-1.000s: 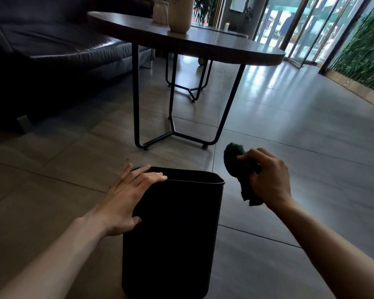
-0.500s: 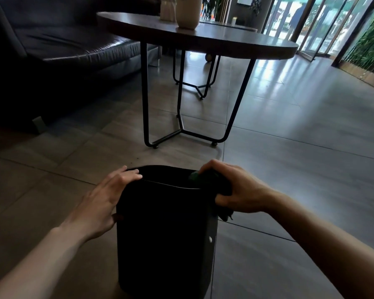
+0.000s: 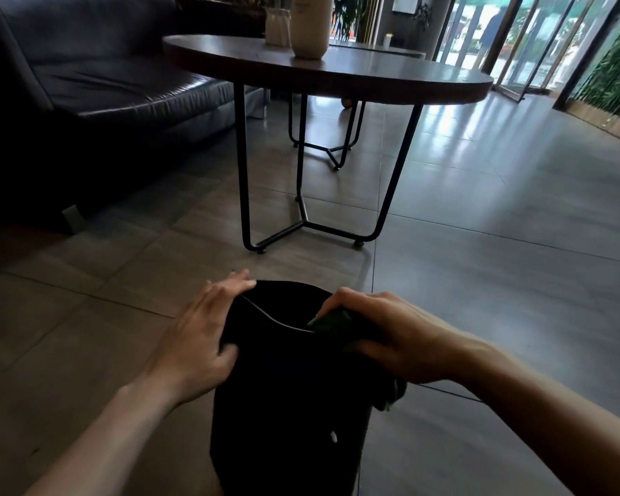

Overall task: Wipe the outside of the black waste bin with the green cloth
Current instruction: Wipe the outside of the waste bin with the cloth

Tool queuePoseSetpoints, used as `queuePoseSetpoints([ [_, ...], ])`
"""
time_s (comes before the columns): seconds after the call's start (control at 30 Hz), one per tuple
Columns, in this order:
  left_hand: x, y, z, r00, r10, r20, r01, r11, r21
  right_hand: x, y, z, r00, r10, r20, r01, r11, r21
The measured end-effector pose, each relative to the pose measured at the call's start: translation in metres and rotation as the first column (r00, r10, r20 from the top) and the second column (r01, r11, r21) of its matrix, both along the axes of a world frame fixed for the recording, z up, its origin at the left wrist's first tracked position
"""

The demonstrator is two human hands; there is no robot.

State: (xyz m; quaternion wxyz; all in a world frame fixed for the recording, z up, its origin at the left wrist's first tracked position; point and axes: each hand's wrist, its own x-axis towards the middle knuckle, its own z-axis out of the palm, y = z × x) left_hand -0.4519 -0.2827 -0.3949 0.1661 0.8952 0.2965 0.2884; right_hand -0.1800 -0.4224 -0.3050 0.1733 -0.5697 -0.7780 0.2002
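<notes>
1. Gripping the green cloth [image 3: 332,322] in my right hand [image 3: 394,343], pressed on the black waste bin [image 3: 287,399] rim's right side.
2. My left hand [image 3: 201,338] lies flat-fingered against the bin's left wall, bin standing on the floor [image 3: 480,281].

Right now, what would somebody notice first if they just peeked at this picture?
Probably the black waste bin at the bottom middle, with the left hand resting on its rim and side. The right hand presses a green cloth against its right edge. Behind stands a round table holding a pale vase.
</notes>
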Motion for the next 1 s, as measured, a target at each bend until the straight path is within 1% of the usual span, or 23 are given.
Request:
queuePoseSetpoints([
  [0.07,0.018,-0.007,0.014,0.994,0.004,0.105,-0.002,1.0,-0.018,0.002,0.004,0.004,0.999,-0.04,0.02,0.04,0.999,-0.002],
  [0.17,0.043,-0.02,0.03,0.984,-0.046,0.175,0.051,0.999,-0.02,0.006,0.013,0.008,0.992,-0.123,0.02,0.124,0.992,-0.039],
  [0.23,0.054,-0.031,0.032,0.979,-0.12,0.163,0.124,0.992,-0.012,0.008,0.021,0.009,0.986,-0.168,0.026,0.169,0.985,-0.043],
  [0.3,0.06,-0.039,0.026,0.98,-0.168,0.107,0.169,0.986,0.0,0.009,0.029,0.007,0.979,-0.204,0.006,0.204,0.979,-0.021],
  [0.37,0.062,-0.043,0.017,0.983,-0.17,0.063,0.17,0.985,0.007,0.006,0.034,0.001,0.973,-0.227,-0.051,0.228,0.974,0.02],
  [0.47,0.059,-0.04,0.012,0.991,-0.109,0.074,0.113,0.992,-0.055,-0.001,0.037,-0.014,0.959,-0.234,-0.159,0.255,0.959,0.124],
  [0.53,0.055,-0.034,0.011,0.995,-0.071,0.073,0.079,0.991,-0.106,-0.003,0.035,-0.021,0.917,-0.277,-0.287,0.349,0.905,0.242],
  [0.6,0.05,-0.027,0.011,0.995,-0.074,0.068,0.082,0.989,-0.125,-0.001,0.03,-0.022,0.855,-0.314,-0.414,0.479,0.785,0.392],
  [0.63,0.048,-0.023,0.011,0.995,-0.076,0.064,0.083,0.989,-0.12,-0.001,0.026,-0.023,0.847,-0.312,-0.431,0.506,0.723,0.47],
  [0.67,0.045,-0.02,0.01,0.996,-0.072,0.054,0.078,0.99,-0.114,-0.002,0.02,-0.026,0.857,-0.297,-0.421,0.498,0.687,0.53],
  [0.7,0.044,-0.017,0.01,0.997,-0.061,0.04,0.065,0.991,-0.116,-0.005,0.014,-0.032,0.88,-0.268,-0.392,0.46,0.687,0.562],
  [0.77,0.044,-0.012,0.009,0.999,-0.049,0.023,0.052,0.991,-0.125,-0.018,0.002,-0.055,0.937,-0.21,-0.281,0.336,0.761,0.554],
  [0.83,0.047,-0.009,0.009,0.997,-0.067,0.035,0.071,0.989,-0.128,-0.033,-0.011,-0.085,0.974,-0.208,-0.089,0.224,0.841,0.492],
  [0.9,0.048,-0.005,0.008,0.996,-0.072,0.046,0.077,0.989,-0.13,-0.042,-0.022,-0.113,0.966,-0.236,0.103,0.16,0.864,0.478],
  [0.93,0.048,-0.003,0.007,0.997,-0.062,0.043,0.067,0.989,-0.131,-0.045,-0.028,-0.125,0.959,-0.238,0.152,0.137,0.862,0.488],
  [1.0,0.045,0.0,0.007,0.999,-0.03,0.034,0.034,0.989,-0.142,-0.05,-0.043,-0.147,0.96,-0.199,0.196,0.07,0.85,0.523],
])
